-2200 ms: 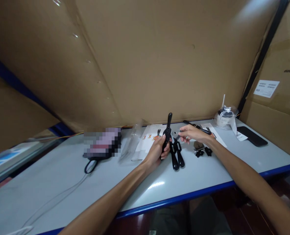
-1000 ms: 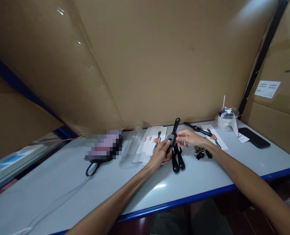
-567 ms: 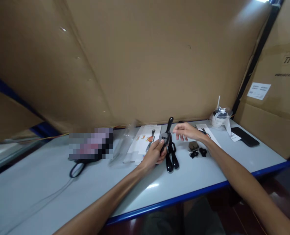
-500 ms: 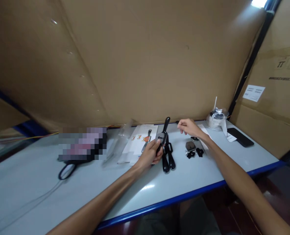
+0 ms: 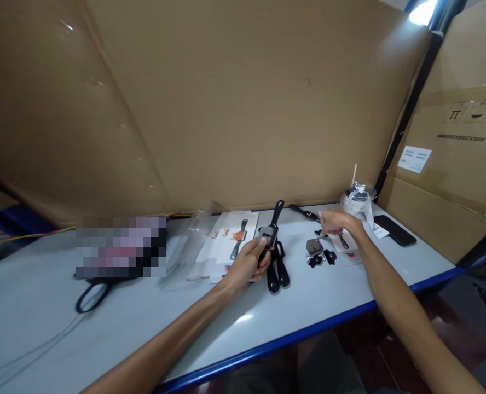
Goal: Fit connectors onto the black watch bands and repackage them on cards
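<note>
The right hand [image 5: 336, 223] has moved away from the left hand [image 5: 249, 261] and over to the small parts.
The left hand wraps tight around a black tool [image 5: 268, 232]. Two more black tools [image 5: 283, 272] lie just right of that grip, and white papers [image 5: 222, 245] sit behind it to the left. Farther right, the right hand's fingertips are by the grey plates [image 5: 313, 247]; I cannot tell if they pinch anything. Past that hand stands a wrapped cup [image 5: 354, 205].
</note>
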Demonstrator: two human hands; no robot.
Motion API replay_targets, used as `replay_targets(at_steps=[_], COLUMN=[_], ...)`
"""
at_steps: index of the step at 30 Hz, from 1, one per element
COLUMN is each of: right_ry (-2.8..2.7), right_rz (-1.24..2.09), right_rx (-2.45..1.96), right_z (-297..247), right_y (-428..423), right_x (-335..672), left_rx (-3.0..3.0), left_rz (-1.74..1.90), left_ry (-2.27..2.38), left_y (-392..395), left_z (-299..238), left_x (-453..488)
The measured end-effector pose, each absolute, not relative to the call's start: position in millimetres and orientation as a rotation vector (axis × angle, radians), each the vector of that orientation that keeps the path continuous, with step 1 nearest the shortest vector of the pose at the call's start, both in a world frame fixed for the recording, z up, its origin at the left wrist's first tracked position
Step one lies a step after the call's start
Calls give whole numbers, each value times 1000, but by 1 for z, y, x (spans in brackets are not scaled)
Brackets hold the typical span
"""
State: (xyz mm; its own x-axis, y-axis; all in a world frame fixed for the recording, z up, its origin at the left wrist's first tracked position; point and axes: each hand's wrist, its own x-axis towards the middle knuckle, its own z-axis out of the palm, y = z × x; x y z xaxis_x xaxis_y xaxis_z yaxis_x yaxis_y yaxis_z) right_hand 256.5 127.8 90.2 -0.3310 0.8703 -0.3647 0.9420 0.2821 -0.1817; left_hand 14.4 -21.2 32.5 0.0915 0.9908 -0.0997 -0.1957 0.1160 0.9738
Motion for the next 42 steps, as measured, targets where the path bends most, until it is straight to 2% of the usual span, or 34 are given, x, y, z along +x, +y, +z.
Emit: replay_targets(at_steps=[12,22,28,31,34,37,42], right_ry=[2336,2341,2383,2504,2766,2966,2984], right_rz=[-821,-805,-922,-1050,-1311,-1573,-1756], right_rx=[1677,1604,1700,1805,1833,1626,1171], right_z=[67,67,68,75,89,102,98], right_y=[153,154,151,148,140,124,92], right_x=[264,266,265,265,261,247,203], left_rx=[871,859,839,819,795,771,764], left_rz=[1075,1069,1012,938,837,753,659], left_ry=[940,928,943,931,912,899,886], left_y=[-17,-19,-21,-21,-20,-20,-20], left_z=[28,27,31,34,36,38,38], left_x=[7,9,7,4,2,1,1])
